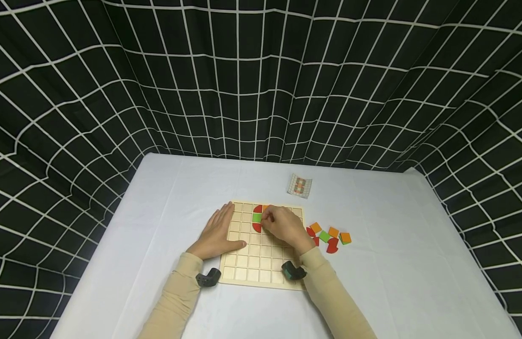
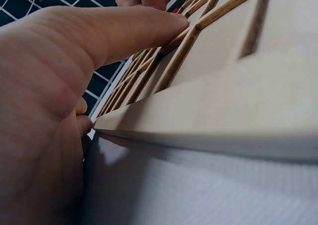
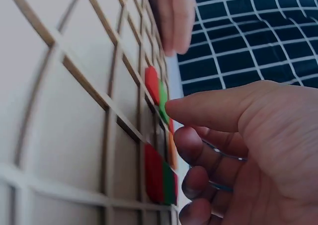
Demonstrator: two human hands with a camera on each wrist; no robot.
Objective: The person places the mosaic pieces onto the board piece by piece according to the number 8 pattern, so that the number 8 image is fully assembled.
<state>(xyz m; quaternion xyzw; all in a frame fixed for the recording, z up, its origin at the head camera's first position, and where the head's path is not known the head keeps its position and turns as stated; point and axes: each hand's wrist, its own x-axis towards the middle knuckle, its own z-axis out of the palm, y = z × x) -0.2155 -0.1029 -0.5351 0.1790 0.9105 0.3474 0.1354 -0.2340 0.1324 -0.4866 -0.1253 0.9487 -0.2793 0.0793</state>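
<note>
A wooden grid board [image 1: 261,263] lies on the white table. My left hand [image 1: 220,231] rests flat on the board's left edge, with the thumb [image 2: 124,29] lying along the grid ribs. My right hand [image 1: 284,226] is over the upper middle cells, fingers curled. Its thumb tip [image 3: 171,108] and forefinger meet at the edge of a green tile [image 1: 256,217] [image 3: 163,106]. That tile sits between two red pieces, one above [image 1: 257,209] and one below [image 1: 256,228]. An orange tile [image 1: 265,207] [image 3: 172,150] shows just beyond the fingertips.
Several loose orange, green and red tiles [image 1: 329,237] lie on the table right of the board. A small pattern card [image 1: 299,185] lies behind the board. A black curtain with a white grid [image 1: 261,84] surrounds the table.
</note>
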